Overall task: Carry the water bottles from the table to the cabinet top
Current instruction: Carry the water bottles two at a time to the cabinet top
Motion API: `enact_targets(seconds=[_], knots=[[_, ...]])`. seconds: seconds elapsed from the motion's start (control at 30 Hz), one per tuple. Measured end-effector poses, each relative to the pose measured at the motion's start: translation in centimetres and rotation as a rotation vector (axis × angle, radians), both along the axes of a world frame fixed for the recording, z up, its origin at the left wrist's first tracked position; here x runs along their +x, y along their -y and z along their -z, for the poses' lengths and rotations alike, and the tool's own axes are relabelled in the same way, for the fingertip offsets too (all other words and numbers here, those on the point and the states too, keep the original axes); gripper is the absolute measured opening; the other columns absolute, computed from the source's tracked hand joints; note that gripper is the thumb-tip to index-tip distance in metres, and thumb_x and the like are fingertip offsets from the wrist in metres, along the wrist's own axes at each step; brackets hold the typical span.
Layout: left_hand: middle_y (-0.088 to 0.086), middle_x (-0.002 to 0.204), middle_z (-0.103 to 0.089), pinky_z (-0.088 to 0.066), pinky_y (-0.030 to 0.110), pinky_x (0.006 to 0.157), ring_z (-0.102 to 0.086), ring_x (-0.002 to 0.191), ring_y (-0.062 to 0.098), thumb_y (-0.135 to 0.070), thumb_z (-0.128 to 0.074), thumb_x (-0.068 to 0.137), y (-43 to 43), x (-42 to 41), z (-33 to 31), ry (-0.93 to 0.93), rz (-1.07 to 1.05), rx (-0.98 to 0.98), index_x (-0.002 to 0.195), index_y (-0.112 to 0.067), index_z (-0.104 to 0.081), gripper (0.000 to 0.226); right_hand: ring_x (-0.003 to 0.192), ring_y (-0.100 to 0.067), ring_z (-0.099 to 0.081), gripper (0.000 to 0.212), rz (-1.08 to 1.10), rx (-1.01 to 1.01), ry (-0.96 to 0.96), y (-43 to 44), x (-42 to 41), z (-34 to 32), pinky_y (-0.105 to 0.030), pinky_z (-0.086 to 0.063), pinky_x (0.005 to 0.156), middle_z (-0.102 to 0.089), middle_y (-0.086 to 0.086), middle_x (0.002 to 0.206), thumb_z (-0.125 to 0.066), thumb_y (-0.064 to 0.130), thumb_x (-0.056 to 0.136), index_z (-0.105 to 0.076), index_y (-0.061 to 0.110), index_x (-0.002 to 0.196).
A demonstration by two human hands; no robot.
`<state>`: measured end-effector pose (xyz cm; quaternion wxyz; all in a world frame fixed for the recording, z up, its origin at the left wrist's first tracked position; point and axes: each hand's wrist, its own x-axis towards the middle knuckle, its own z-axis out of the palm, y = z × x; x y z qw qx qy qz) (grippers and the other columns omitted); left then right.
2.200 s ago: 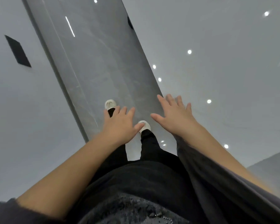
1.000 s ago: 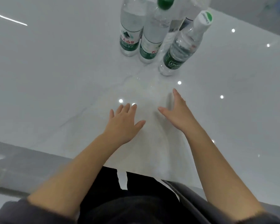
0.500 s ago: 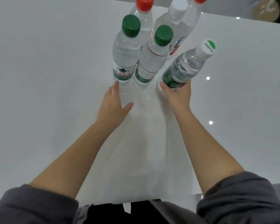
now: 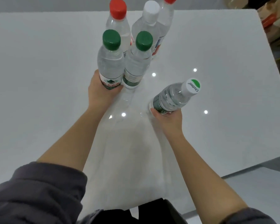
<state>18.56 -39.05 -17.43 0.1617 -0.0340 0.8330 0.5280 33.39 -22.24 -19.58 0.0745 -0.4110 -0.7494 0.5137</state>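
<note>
The left hand [image 4: 100,92] grips a clear green-capped plastic water bottle [image 4: 110,62]; the right hand [image 4: 168,118] holds a white-capped one [image 4: 173,98]. This looks like the pick-up step; next, lift both off the glossy white table [image 4: 39,78] and carry them to the cabinet.

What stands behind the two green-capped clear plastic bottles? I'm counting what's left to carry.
Three clear bottles: a red-capped one, a white-capped one, another red-capped at the frame's top. The green-capped pair hides their bases.
</note>
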Motion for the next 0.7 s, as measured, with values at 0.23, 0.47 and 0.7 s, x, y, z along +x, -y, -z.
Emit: enact_targets(seconds=[0.23, 0.47, 0.7], knots=[[-0.014, 0.105, -0.059, -0.037, 0.009, 0.07, -0.056, 0.092, 0.008, -0.024, -0.083, 0.07, 1.0, 7.3, 0.3, -0.002, 0.095, -0.093, 0.115, -0.025, -0.052, 0.055, 0.093, 0.001, -0.066, 0.062, 0.006, -0.074, 0.034, 1.0, 4.5, 0.1, -0.01, -0.049, 0.074, -0.07, 0.01, 0.103, -0.08, 0.037, 0.061, -0.061, 0.019, 0.118], [-0.006, 0.106, -0.065, -0.048, 0.028, 0.08, -0.062, 0.094, 0.015, -0.028, -0.083, 0.07, -1.3, 16.7, 0.8, 0.034, 0.356, -0.134, 0.118, -0.018, -0.056, 0.056, 0.091, 0.01, -0.062, 0.051, 0.073, -0.055, 0.02, 1.1, 13.8, -0.3, -0.002, -0.043, 0.072, -0.068, 0.009, 0.102, -0.084, 0.025, 0.069, -0.062, 0.014, 0.114], [-0.018, 0.089, -0.06, -0.039, 0.008, 0.063, -0.056, 0.079, -0.005, -0.028, -0.083, 0.069, -7.1, 27.5, -0.3, 0.061, 0.64, -0.123, 0.109, -0.022, -0.053, 0.05, 0.094, -0.001, -0.068, 0.052, 0.305, -0.165, -0.013, -0.6, 28.1, -0.7, -0.012, -0.05, 0.077, -0.072, 0.001, 0.105, -0.087, 0.014, 0.069, -0.065, 0.009, 0.116]])
